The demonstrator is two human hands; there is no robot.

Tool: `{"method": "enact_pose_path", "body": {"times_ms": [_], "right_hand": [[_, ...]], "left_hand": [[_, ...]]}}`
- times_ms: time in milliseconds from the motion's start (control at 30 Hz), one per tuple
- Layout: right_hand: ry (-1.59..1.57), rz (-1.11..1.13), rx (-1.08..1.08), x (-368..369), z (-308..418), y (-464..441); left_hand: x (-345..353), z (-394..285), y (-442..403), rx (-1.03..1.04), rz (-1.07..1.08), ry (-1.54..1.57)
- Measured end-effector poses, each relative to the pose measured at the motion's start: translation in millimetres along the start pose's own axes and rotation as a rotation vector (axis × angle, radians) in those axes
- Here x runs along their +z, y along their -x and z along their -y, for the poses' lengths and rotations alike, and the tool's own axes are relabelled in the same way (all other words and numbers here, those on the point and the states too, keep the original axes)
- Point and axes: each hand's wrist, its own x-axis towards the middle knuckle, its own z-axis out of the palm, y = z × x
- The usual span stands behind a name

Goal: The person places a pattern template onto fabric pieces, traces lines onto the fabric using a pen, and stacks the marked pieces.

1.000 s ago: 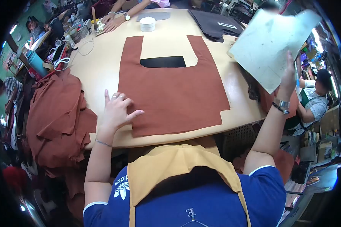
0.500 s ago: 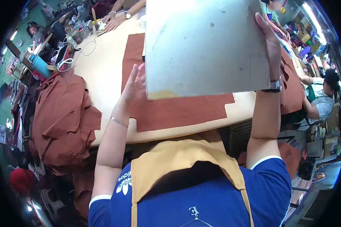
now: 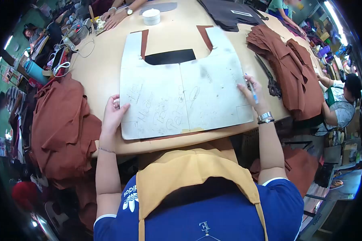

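A whitish cardboard pattern template (image 3: pixel 161 94), with two straps, a scooped neck and handwriting, lies over a rust-brown fabric piece (image 3: pixel 205 37) on the table. Brown shows beside both straps and under the lower edge. Inside the neck scoop is a dark flat piece (image 3: pixel 173 56). My left hand (image 3: pixel 114 114) grips the template's left edge, thumb on top and fingers curled. At the right edge, my right hand (image 3: pixel 254 95) holds a slim pen (image 3: pixel 252 91) while its thumb and fingers touch the template.
Rust-brown fabric is heaped at left (image 3: pixel 62 124) and right (image 3: pixel 289 76). Dark scissors (image 3: pixel 266 70) lie near the right pile. A white tub (image 3: pixel 151 17) and folded dark fabric (image 3: pixel 233 15) sit farther back. Another person's hands (image 3: pixel 116 18) rest at the far left; other people sit around.
The template has come down from a raised, tilted position onto the brown fabric, turning its written face up. Both hands have lowered to its sides; the left has closed on its edge.
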Motion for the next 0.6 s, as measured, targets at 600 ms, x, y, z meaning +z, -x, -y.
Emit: {"method": "enact_pose_path", "body": {"times_ms": [600], "right_hand": [[0.079, -0.042, 0.242, 13.5, -4.9, 13.9]], "left_hand": [[6.3, -14.6, 1.9, 0.029, -0.096, -0.547]]}}
